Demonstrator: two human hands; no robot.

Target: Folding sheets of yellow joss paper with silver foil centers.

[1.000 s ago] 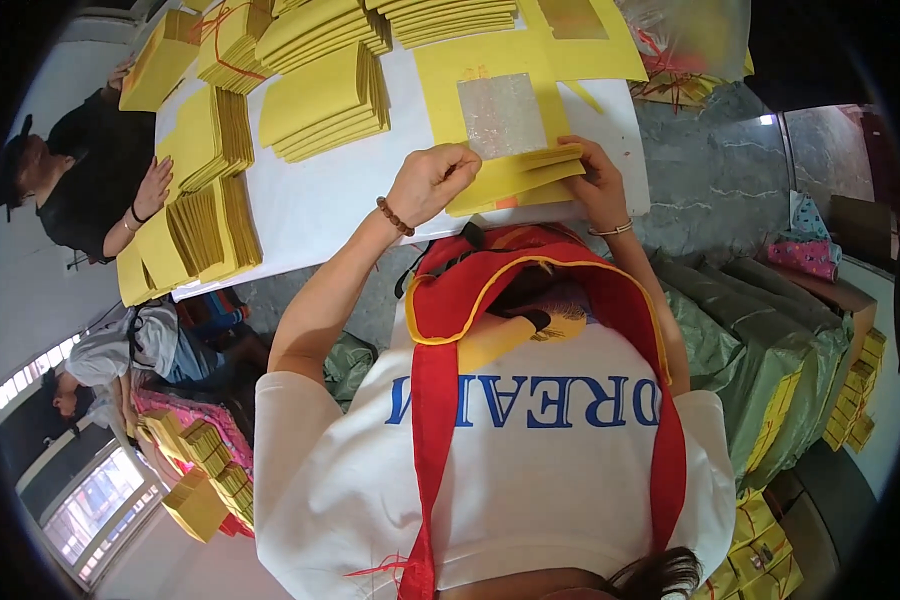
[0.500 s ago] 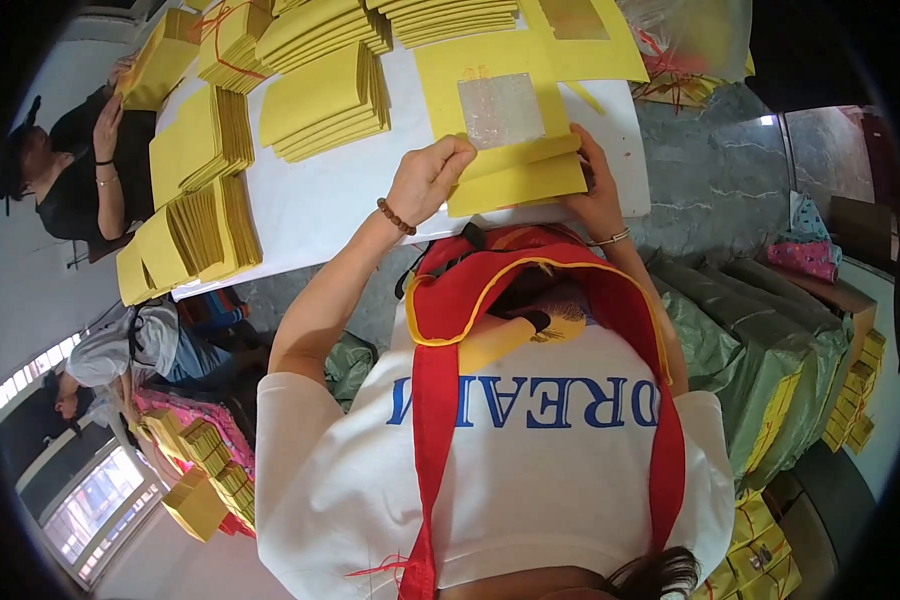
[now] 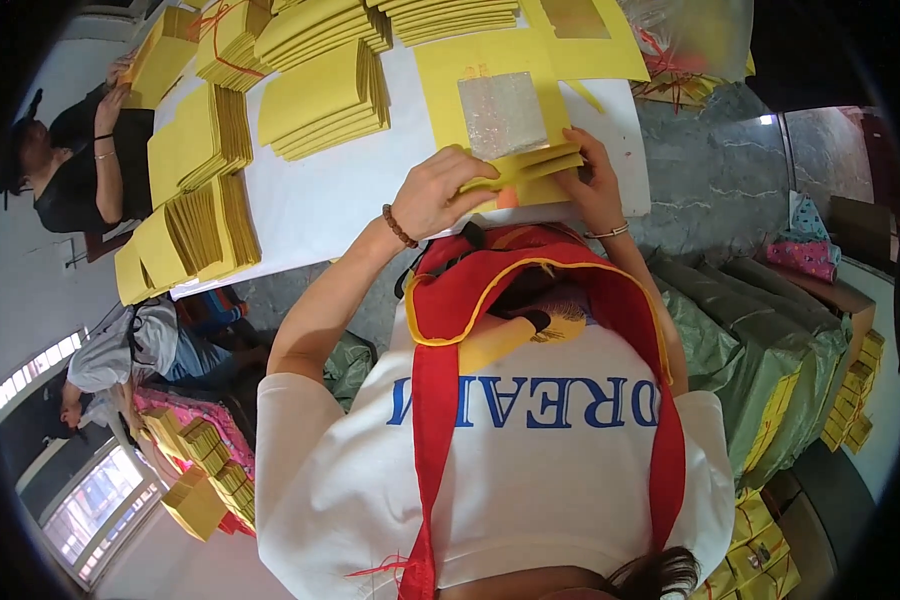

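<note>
A yellow paper sheet [image 3: 440, 85] with a silvery foil square [image 3: 500, 115] on it lies at the table's near edge. Its near part is folded up into a narrow raised strip [image 3: 540, 160]. My left hand [image 3: 435, 195], with a brown bead bracelet at the wrist, pinches the strip's left end between thumb and fingers. At the right end, my right hand [image 3: 595, 185] grips the strip, its thumb partly hidden by the paper. Beside the left fingertips, a small orange patch [image 3: 507, 197] shows below the fold.
Stacks of folded yellow paper [image 3: 325, 100] cover the left and far side of the white table [image 3: 390, 170]. Another foil-bearing sheet [image 3: 620, 50] lies far right. A person in black [image 3: 80, 185] handles yellow paper at left. Green wrapped bundles [image 3: 760, 350] stand at right.
The flat near flap has been lifted and folded into a narrower strip. My left hand has moved right and nearer, its fingers now over the strip's end; the orange patch has come into view.
</note>
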